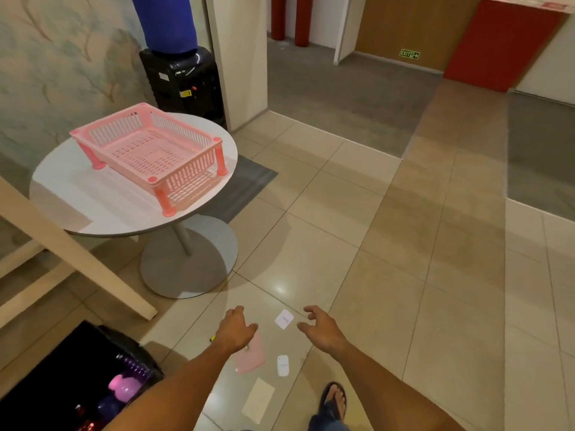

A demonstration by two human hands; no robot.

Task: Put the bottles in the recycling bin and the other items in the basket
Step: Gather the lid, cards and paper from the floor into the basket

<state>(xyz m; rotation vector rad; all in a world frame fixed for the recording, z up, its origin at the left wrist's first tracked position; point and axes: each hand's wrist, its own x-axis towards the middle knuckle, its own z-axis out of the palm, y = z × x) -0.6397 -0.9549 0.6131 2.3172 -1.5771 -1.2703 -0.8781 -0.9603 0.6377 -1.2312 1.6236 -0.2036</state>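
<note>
In the head view, both arms are reaching forward and down over the tiled floor [357, 213]. The left hand [237, 329] is hanging with its fingers loosely curled and close together, gripping nothing; the right hand [320, 329] is holding its fingers spread apart and bent, also gripping nothing. Between the two sets of fingertips, a small white card [284, 319] is lying flat on the floor, nearer the right fingers. Just under the left fingers a pink sheet [251, 356] is lying, partly covered by the wrist, and a bit of something yellow [212, 338] is peeking out on the outer side of that wrist; what it is cannot be told. Back from the fingers, toward the person, a small white device [282, 365] is lying between the forearms, and a pale paper [258, 399] is lying still closer to the body. A sandalled foot [334, 399] is standing below the right forearm. Off to the left of the left forearm, a black bin [62, 362] is sitting on the floor with a pink bottle [123, 388] and other dim bottles inside. Well ahead of the left fingers, a pink basket [149, 154] is standing on a round white table [77, 206], and behind it a water cooler [183, 76] is standing against the wall.
</note>
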